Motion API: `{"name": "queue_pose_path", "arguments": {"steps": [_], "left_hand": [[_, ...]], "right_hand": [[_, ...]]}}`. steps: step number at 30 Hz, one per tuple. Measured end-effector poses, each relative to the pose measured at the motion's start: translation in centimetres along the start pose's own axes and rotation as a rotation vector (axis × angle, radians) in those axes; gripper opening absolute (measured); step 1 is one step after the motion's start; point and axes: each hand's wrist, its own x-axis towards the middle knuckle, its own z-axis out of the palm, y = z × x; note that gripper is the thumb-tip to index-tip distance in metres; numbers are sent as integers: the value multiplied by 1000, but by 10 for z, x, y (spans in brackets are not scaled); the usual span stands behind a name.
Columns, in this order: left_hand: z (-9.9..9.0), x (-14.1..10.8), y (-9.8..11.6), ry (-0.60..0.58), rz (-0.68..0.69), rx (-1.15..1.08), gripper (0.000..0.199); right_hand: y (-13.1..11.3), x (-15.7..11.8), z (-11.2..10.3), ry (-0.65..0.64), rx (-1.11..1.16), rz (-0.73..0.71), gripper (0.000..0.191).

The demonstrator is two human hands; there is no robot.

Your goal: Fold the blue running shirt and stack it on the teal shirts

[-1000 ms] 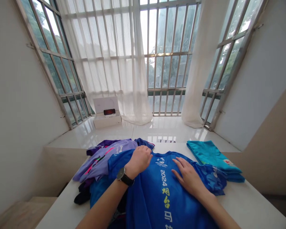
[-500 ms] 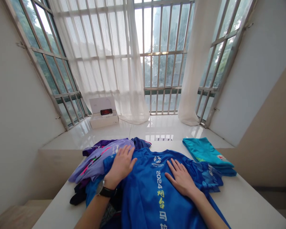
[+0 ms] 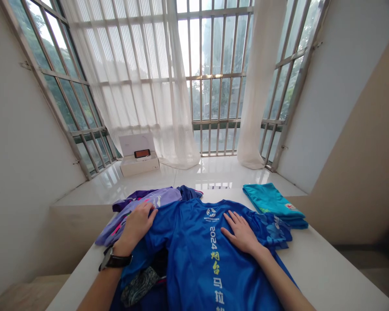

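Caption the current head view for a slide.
Blue T-shirt laid out over a white table, right hand on its front, left hand at one sleeve.

A white table point(image 3: 324, 272) bears purple clothes point(image 3: 123, 211), a blue shirt point(image 3: 192, 259), teal clothes point(image 3: 272, 199).

At lower right, there is room to pass over the white table point(image 3: 324, 272) beside the blue shirt point(image 3: 191, 259). At centre, a gap leads to the ledge point(image 3: 214, 170) between 2 obstacles: the clothes heap point(image 3: 118, 219), frame left, and the folded teal stack point(image 3: 269, 199), frame right. An open box point(image 3: 141, 166) blocks the ledge's left.
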Motion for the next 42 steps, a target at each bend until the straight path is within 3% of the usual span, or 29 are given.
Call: {"name": "queue_pose_path", "arguments": {"steps": [4, 7, 9, 12, 14, 16, 18, 20, 22, 25, 28, 31, 36, 39, 42], "left_hand": [[-5, 8, 12, 188, -95, -312, 31], [-22, 29, 11, 287, -142, -362, 37], [-38, 46, 2, 224, -108, -268, 34], [-56, 61, -15, -103, -71, 48, 20], [-55, 63, -11, -239, -82, 274, 13], [-39, 61, 15, -193, -29, 398, 16], [-11, 58, 61, -162, 143, 322, 20], [27, 55, 115, -241, 352, 119, 25], [68, 54, 162, -375, 471, -8, 29], [124, 56, 199, -429, 561, -75, 29], [164, 57, 199, -358, 627, -185, 40], [185, 53, 186, -293, 591, -204, 43], [184, 48, 177, -333, 540, -170, 45], [178, 48, 179, -383, 521, -166, 50], [172, 48, 181, -425, 522, -170, 58]], "right_hand": [[5, 7, 0, -8, 48, -2, 78], [5, 15, 1, -15, 90, -9, 78], [3, 21, 0, -26, 124, -18, 78], [2, 26, -4, -48, 192, -46, 77], [4, 27, -7, -51, 246, -64, 75], [7, 27, -8, -33, 302, -76, 72], [9, 27, -5, 2, 351, -84, 69], [10, 28, -1, 53, 386, -89, 65], [11, 30, 4, 117, 411, -91, 58], [13, 33, 10, 222, 426, -78, 50], [15, 33, 11, 304, 410, -52, 50], [17, 30, 2, 361, 376, -16, 50], [40, 18, -34, 537, 234, 121, 41], [76, 2, -54, 714, 144, 323, 41], [115, -17, -61, 719, 190, 477, 38]]}}
